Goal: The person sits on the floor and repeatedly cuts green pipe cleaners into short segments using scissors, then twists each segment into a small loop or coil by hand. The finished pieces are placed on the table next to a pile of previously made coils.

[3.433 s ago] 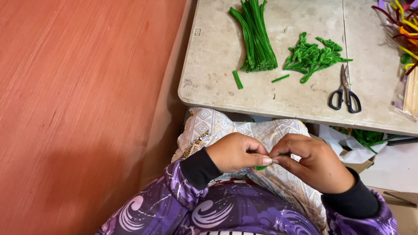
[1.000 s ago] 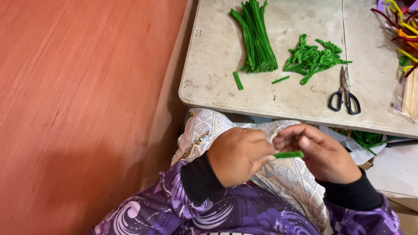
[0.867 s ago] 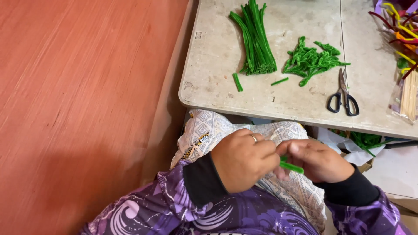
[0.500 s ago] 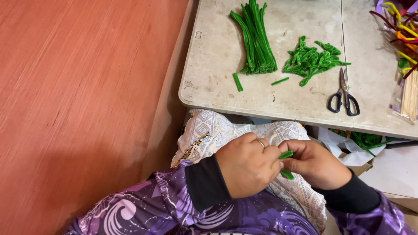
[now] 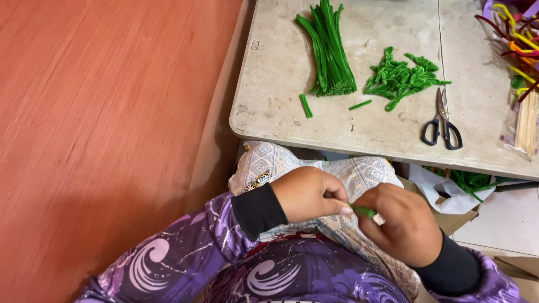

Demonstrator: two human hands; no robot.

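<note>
On your table [image 5: 281, 62], the scissors [image 5: 442, 119] lie right of the cut pieces [image 5: 400, 78]; the pipe cleaner bundle [image 5: 328, 50] lies left of them.

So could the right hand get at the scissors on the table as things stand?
Probably yes. The scissors lie flat near the table's front edge, ahead of the right hand, with nothing between them. But that hand and the left hand pinch a green piece, so its fingers aren't free.

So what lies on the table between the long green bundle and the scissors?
In the head view, a heap of short bent green pieces lies between the long green bundle and the scissors, with one loose short green piece nearer the bundle.
</note>
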